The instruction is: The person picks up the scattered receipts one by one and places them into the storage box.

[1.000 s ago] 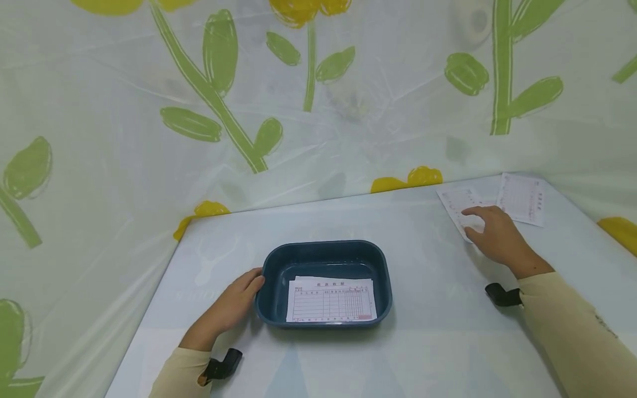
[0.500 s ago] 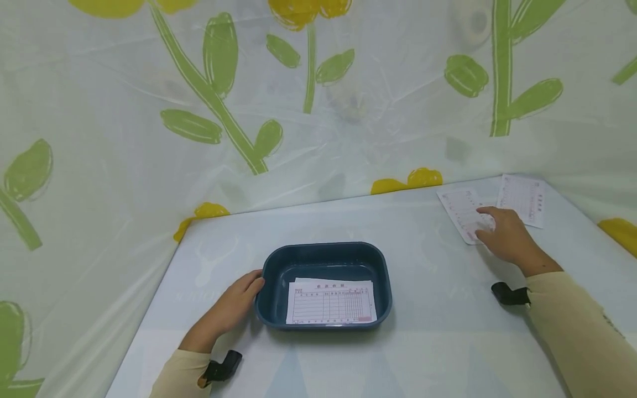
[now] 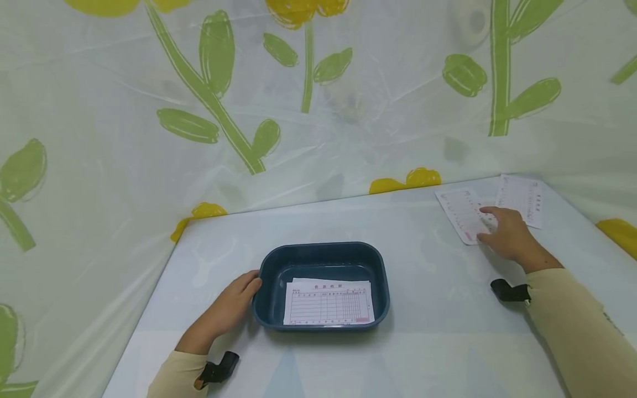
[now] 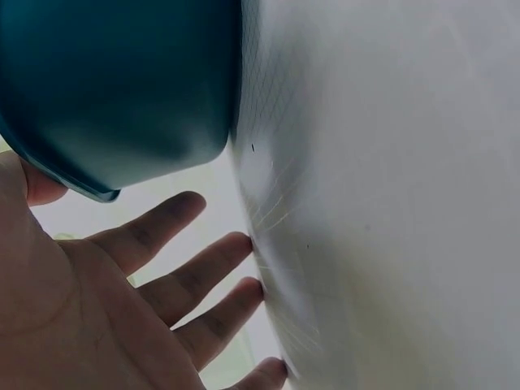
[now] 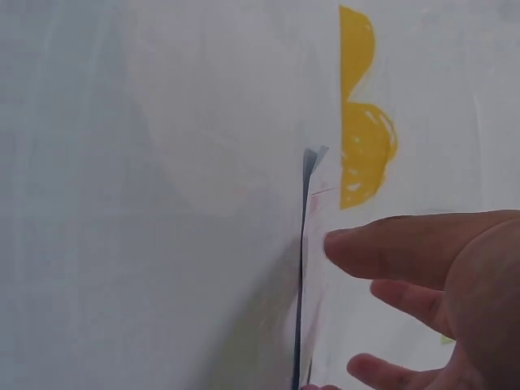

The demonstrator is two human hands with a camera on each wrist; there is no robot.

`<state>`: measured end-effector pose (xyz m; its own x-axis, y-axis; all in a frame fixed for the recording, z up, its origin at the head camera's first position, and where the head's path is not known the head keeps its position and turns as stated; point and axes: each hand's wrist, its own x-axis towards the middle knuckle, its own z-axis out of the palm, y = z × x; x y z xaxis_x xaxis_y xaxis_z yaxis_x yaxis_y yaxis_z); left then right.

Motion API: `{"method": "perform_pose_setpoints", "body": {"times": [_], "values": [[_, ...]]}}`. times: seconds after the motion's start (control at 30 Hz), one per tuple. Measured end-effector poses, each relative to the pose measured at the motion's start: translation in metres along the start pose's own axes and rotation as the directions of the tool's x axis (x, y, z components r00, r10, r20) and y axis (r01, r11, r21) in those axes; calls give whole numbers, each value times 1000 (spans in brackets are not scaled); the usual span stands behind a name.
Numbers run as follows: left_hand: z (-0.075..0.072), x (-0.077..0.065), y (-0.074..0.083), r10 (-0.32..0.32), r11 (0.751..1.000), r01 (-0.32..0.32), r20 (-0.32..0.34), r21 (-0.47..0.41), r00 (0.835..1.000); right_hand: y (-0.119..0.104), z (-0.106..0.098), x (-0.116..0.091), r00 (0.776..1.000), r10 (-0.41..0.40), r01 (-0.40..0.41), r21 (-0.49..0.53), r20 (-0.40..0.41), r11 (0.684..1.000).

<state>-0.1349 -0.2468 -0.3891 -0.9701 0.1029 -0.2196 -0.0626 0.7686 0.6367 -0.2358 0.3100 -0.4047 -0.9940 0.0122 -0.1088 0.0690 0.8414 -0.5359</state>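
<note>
A dark blue-green tray point(image 3: 320, 327) stands on the table with white receipt slips point(image 3: 329, 303) printed in red inside it. At its left end is my left hand point(image 3: 230, 301). The left wrist view shows that hand's spread fingers point(image 4: 183, 284) straight beside the tray wall, fingertips at the table top, with the thumb by the rim. My right hand point(image 3: 507, 235) is at the far right over the edge of a receipt slip point(image 3: 460, 213), thumb and index finger apart. In the right wrist view the slip's lifted corner point(image 5: 315, 158) shows near a fingertip.
Another receipt slip point(image 3: 521, 196) lies behind the right hand, near the table's back right corner. A white curtain point(image 3: 378, 127) with green and yellow flowers hangs along the table's back edge. Black wrist cameras point(image 3: 510, 292) stick out from both sleeves.
My right hand has shifted a little to the right over the slips, uncovering more of the nearer one. The left hand and the tray have stayed in place.
</note>
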Motion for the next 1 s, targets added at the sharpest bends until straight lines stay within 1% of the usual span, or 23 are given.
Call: {"method": "perform_pose_setpoints", "body": {"times": [0.13, 0.27, 0.5, 0.7, 0.9, 1.0], "values": [[0, 1, 1, -5, 1000, 5, -2, 4, 1000, -1, 0, -1, 999, 24, -23, -43, 24, 999], [1, 2, 1, -11, 1000, 11, -2, 1, 1000, -2, 1, -1, 998, 49, -47, -71, 31, 996], [1, 2, 1, -10, 1000, 10, -4, -4, 1000, -8, 2, -2, 999, 43, -41, -57, 25, 998], [1, 3, -2, -24, 1000, 24, 7, -3, 1000, -5, 2, -1, 999, 50, -48, -80, 18, 996], [0, 3, -2, -15, 1000, 15, 0, -8, 1000, -6, 0, 0, 996, 80, -79, -37, 32, 996], [0, 2, -2, -20, 1000, 20, 6, -7, 1000, -8, 0, -1, 995, 94, -93, -40, 36, 995]]}}
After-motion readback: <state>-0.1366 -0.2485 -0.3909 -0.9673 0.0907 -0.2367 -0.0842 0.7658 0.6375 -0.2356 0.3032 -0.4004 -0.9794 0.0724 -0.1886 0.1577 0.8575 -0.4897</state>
